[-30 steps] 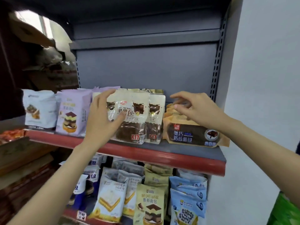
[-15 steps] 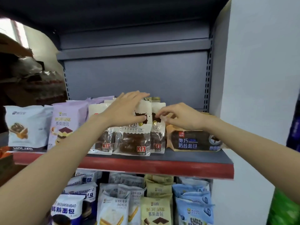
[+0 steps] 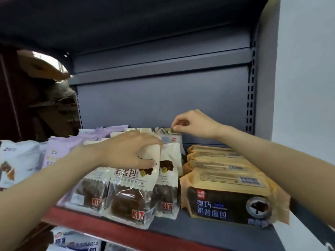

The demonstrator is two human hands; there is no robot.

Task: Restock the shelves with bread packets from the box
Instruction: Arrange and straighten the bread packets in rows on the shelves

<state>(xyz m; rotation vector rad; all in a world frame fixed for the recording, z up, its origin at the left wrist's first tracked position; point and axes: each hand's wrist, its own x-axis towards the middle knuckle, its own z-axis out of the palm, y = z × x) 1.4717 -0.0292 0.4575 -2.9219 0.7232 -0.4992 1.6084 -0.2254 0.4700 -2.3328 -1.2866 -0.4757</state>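
1. Head view: the K17 bread packet (image 3: 133, 192) stands at the front of the shelf (image 3: 208, 230), low centre of the frame, between two matching packets.
2. My left hand (image 3: 126, 151) curls over its white top, fingers and thumb gripping it.
3. My right hand (image 3: 194, 124), upper centre right, pinches the top seal of a rear packet (image 3: 169, 134) standing behind the row.
4. I judge the step in hand to be seating and straightening this row. Next, each packet needs to stand upright and square to the shelf edge before I let go.
5. Just right of the row lies the stack of orange packets (image 3: 228, 187); lilac packets (image 3: 63, 151) stand at the left.
6. No box shows in frame.
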